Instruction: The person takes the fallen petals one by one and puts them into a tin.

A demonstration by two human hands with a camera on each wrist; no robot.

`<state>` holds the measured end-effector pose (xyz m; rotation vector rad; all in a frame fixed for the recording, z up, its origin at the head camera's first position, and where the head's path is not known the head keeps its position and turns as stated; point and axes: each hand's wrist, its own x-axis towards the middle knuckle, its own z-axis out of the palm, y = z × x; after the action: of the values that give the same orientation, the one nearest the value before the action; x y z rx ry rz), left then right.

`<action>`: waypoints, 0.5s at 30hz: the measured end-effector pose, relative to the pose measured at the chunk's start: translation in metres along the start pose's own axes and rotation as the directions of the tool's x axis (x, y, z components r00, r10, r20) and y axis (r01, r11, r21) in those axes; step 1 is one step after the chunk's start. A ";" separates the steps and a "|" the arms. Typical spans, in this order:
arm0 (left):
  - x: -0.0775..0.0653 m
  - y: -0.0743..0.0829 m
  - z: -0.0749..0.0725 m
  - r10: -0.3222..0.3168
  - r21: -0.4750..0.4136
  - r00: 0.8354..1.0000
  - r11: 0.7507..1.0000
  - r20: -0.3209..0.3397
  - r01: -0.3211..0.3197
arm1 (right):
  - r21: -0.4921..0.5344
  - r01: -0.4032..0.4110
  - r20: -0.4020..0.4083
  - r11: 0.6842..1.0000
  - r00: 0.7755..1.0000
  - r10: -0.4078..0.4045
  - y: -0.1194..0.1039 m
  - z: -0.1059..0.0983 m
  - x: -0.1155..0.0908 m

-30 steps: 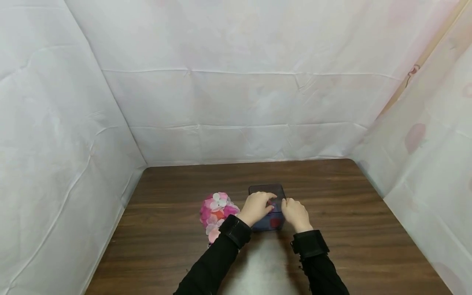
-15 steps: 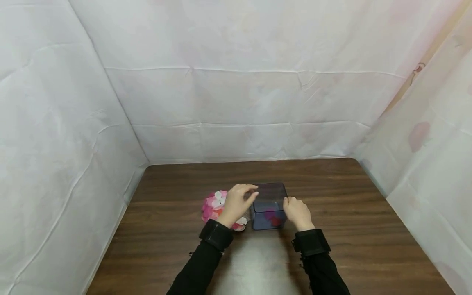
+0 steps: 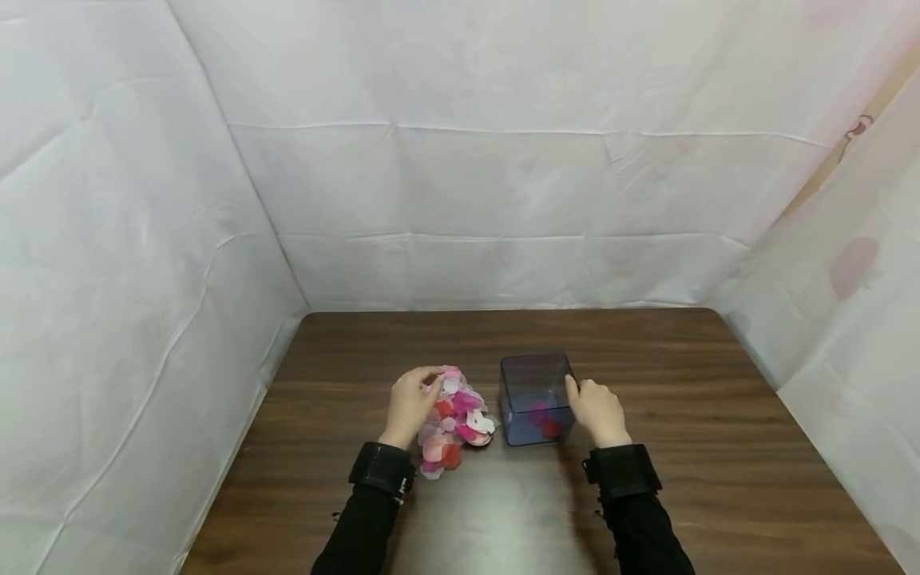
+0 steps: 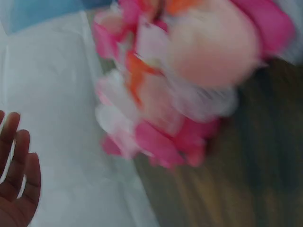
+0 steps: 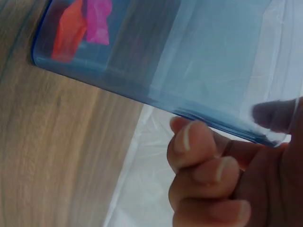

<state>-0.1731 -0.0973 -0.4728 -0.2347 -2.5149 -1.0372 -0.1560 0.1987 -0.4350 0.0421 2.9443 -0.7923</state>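
A clear blue-tinted plastic box [image 3: 522,431] stands on the table with a red petal [image 3: 552,430] and a magenta petal [image 5: 98,21] at its bottom. My right hand [image 3: 598,411] grips the box's right wall, the thumb over the rim and the fingers curled against the outside, as the right wrist view shows. Left of the box lies a loose heap of artificial petals [image 3: 465,402] in pink, white, peach and red. My left hand [image 3: 410,407] hovers at the heap's left side. In the left wrist view its fingers [image 4: 21,161] are loosely extended and hold nothing.
The brown wood-grain table [image 3: 704,447] spreads out around the heap and the box. White cloth sheets [image 3: 496,184] hang behind it and on both sides.
My left hand has moved left, from over the box to beside the petal heap, uncovering more of both. The right hand keeps its hold on the box. The head view has shifted slightly.
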 end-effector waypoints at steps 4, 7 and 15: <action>-0.003 -0.016 -0.001 -0.117 0.025 0.993 0.993 0.009 0.116 | -0.017 -0.013 -0.044 1.000 0.999 0.012 -0.001 -0.004 -0.001; -0.006 -0.020 -0.001 -0.156 0.049 0.987 0.987 0.037 0.154 | -0.053 -0.018 -0.083 0.998 0.996 0.013 -0.002 -0.006 0.003; -0.014 -0.013 0.014 -0.078 0.118 0.986 0.991 0.149 0.060 | -0.145 -0.059 -0.185 0.988 0.982 0.031 0.001 0.002 0.012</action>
<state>-0.1685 -0.0963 -0.4961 -0.2021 -2.7280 -0.9303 -0.1676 0.1987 -0.4382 0.1794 3.1540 -0.5874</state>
